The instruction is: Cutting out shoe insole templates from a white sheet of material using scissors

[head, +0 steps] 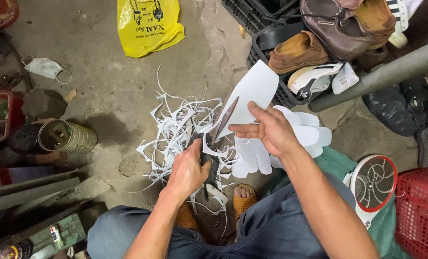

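Scissors (222, 125) are gripped mid-frame by the left hand (187, 170), blades apart, while a white sheet (250, 95) is pinched taut by the right hand (270, 132) for cutting.

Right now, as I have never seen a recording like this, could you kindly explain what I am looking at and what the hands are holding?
There is no machine here: a person wears one camera on the head, and it looks down at their own two bare hands and their knees in jeans. The left hand grips a pair of scissors, whose blades are cutting into a white sheet that the right hand holds up. On the concrete floor below lies a tangle of thin white offcut strips, and beside the right hand a stack of cut white shapes. Around them are a yellow plastic bag, a tin can, a face mask and a black crate of shoes.
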